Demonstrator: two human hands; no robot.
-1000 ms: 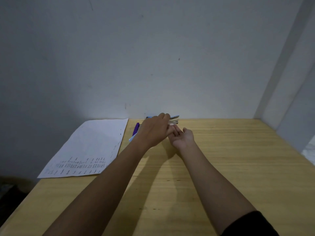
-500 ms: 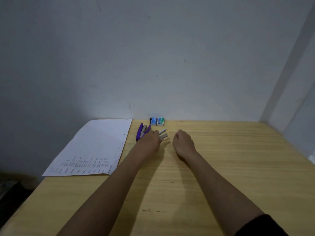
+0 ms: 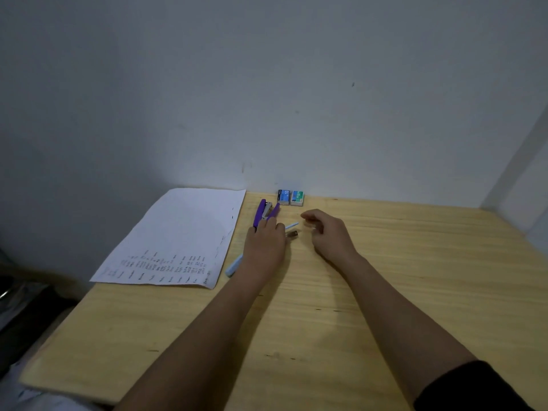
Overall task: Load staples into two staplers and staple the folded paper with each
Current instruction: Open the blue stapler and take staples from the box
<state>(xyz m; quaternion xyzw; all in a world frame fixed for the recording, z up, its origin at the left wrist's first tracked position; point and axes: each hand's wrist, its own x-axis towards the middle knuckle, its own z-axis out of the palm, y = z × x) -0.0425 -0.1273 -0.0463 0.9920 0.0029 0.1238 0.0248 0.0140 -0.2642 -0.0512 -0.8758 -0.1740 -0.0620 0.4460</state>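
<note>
In the head view, the left hand [image 3: 264, 243] lay flat on the light-blue stapler [image 3: 233, 266], fingers together, tips touching the opened purple stapler [image 3: 262, 211]. The right hand [image 3: 329, 235] hovered just beside, fingers loosely curled, empty. Two staple boxes [image 3: 290, 198] stood beyond the fingers; the paper [image 3: 178, 235] lay left on the desk [image 3: 415, 277].

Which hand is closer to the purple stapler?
Left. The left hand has its fingertips right at the purple stapler, apparently touching it. The right hand hovers off to the stapler's right, apart from it.
</note>
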